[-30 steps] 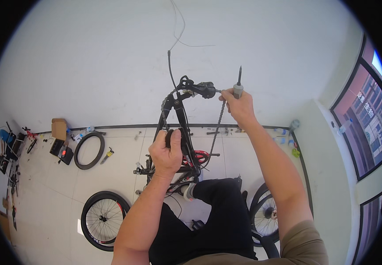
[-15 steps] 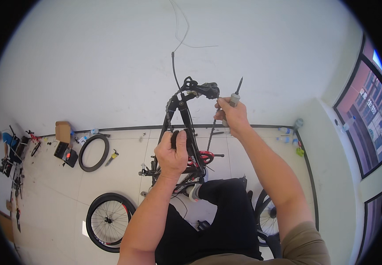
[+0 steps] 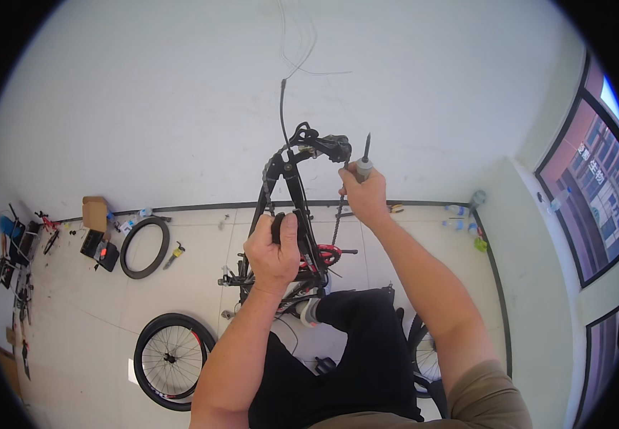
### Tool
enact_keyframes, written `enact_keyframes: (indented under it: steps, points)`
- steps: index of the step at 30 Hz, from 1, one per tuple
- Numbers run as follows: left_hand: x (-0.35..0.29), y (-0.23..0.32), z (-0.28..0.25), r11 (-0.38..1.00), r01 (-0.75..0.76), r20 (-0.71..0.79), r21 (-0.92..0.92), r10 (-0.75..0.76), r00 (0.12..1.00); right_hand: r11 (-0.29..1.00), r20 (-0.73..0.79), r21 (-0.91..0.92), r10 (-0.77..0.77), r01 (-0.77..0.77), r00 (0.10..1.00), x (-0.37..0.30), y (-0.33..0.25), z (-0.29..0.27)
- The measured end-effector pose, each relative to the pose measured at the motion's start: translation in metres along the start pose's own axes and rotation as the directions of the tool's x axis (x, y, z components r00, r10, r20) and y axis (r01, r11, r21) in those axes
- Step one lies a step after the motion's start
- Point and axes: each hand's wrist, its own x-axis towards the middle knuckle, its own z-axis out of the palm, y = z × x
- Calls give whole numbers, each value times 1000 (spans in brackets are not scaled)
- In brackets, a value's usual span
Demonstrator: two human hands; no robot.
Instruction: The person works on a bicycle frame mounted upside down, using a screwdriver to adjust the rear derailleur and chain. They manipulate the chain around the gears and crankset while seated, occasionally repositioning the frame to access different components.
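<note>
A black bicycle frame (image 3: 296,187) stands in front of me, with a rear derailleur (image 3: 335,148) at its upper end. My left hand (image 3: 272,256) is closed around a black part of the frame, thumb on top; its exact shape is partly hidden. In my right hand (image 3: 366,194) is a screwdriver (image 3: 364,169) with a pale handle, its dark tip pointing up. The fingertips of that hand are at the chain (image 3: 338,218), just under the derailleur. This chain runs down to a red chainring (image 3: 329,254). A dark cable housing (image 3: 282,107) rises from the frame, thin wire trailing from it.
A spoked wheel (image 3: 173,359) lies at lower left, a bare tyre (image 3: 145,248) beyond it. Near the tyre are a yellow-and-black tool (image 3: 174,254) and an open cardboard box (image 3: 95,213). Plastic bottles (image 3: 456,224) lie along the wall (image 3: 424,93) at right. Another person (image 3: 5,223) is far left.
My right hand has moved left with the screwdriver, bringing its fingers closer to the chain below the derailleur. My left hand keeps its hold. The whole view has shifted slightly.
</note>
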Motion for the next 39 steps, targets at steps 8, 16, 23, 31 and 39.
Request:
enact_keyframes:
  steps: [8, 16, 23, 31, 39]
  points:
    - [2, 1, 2, 1000, -16, 12, -26, 17, 1000, 999, -34, -29, 43, -44, 998, -5, 13, 0]
    - [2, 1, 0, 999, -31, 6, -18, 31, 999, 999, -119, 28, -17, 20, 993, 0, -13, -6]
    - [2, 4, 0, 1000, 2, 5, -13, -2, 1000, 999, -53, -24, 32, -33, 998, -5, -22, -15]
    - [21, 15, -21, 739, 563, 296, -369, -481, 825, 996, -2, 46, 80, -80, 997, -16, -23, -7]
    - [49, 0, -28, 458, 774, 285, -438, -746, 602, 959, 84, 36, -282, 280, 956, -99, -32, 6]
